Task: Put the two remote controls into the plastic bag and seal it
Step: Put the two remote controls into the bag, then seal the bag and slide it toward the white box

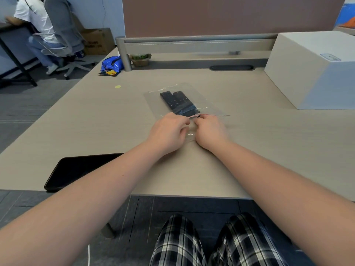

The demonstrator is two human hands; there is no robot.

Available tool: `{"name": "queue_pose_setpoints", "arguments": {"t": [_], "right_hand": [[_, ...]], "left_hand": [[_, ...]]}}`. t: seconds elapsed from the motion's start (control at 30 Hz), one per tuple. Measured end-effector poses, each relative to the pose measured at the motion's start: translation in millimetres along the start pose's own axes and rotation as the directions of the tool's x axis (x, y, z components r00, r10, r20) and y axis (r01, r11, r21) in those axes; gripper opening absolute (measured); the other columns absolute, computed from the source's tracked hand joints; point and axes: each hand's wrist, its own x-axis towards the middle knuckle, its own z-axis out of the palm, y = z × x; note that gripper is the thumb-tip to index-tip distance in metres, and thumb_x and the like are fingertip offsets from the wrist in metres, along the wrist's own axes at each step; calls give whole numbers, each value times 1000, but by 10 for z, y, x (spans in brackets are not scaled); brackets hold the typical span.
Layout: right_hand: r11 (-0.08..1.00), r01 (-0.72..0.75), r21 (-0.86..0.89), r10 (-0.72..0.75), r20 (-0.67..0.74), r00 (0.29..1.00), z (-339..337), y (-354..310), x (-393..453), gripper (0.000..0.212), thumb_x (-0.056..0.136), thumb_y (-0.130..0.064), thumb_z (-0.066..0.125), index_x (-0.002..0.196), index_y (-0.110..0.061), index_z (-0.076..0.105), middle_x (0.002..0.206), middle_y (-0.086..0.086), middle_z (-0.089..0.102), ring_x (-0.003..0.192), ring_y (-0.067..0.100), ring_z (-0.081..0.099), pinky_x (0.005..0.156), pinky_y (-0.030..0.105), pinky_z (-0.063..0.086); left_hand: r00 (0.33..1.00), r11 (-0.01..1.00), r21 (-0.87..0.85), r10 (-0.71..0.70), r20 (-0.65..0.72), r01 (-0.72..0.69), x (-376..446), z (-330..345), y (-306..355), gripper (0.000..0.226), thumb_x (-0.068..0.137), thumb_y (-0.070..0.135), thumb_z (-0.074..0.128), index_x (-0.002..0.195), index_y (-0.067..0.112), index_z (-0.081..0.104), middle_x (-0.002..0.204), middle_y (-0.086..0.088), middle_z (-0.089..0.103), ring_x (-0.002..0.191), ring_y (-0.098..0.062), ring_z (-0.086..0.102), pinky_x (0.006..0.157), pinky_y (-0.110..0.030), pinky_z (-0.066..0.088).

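Note:
A clear plastic bag (153, 101) with a red zip strip lies flat in the middle of the desk. Two black remote controls sit inside it, side by side, the left remote (168, 99) and the right remote (183, 100), their far ends pointing away from me. My left hand (169, 131) and my right hand (209, 131) meet at the bag's near edge. Both pinch the zip strip between thumb and fingers, close together near its middle. The near ends of the remotes are partly hidden by my fingers.
A black tablet (76, 169) lies at the desk's near left edge. A large white box (311, 70) stands at the right. A blue pouch (111, 64) and a small potted plant (140, 59) sit at the far left by the partition. A person sits at another desk, far left.

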Motion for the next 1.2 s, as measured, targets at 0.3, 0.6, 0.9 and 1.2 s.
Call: {"name": "queue_pose_setpoints", "arguments": {"t": [0.3, 0.6, 0.9, 1.2], "right_hand": [[998, 61, 30, -61, -3, 998, -105, 192, -98, 33, 83, -8, 45, 106, -10, 68, 117, 11, 62, 117, 32, 49, 96, 40, 47], [948, 314, -41, -308, -354, 883, -368, 382, -418, 31, 74, -17, 70, 105, -9, 68, 102, 12, 70, 96, 38, 61, 78, 43, 54], [884, 423, -201, -464, -256, 848, -267, 85, -377, 52, 52, -36, 89, 99, -21, 74, 94, -2, 76, 95, 27, 68, 78, 40, 50], [819, 478, -317, -564, -291, 773, -112, -60, -340, 18, 74, -26, 64, 58, -22, 72, 62, -14, 71, 76, 19, 66, 67, 29, 21]], "left_hand": [[981, 987, -45, 161, 105, -157, -199, -4, -130, 70, 84, 39, 65, 143, 27, 29, 128, 0, 59, 113, -25, 52, 94, -38, 48], [965, 958, 181, 241, -103, -220, -284, 28, -313, 39, 83, 37, 35, 78, 13, 65, 78, -6, 71, 68, -28, 68, 49, -33, 55], [933, 933, 254, 305, -193, -253, -344, 59, -267, 39, 86, 31, 37, 65, 10, 62, 56, -6, 65, 47, -28, 63, 34, -26, 46], [925, 921, 278, 332, -186, -274, -370, 55, -257, 39, 81, 29, 36, 59, 12, 63, 50, -5, 65, 41, -27, 61, 33, -21, 42]]}}
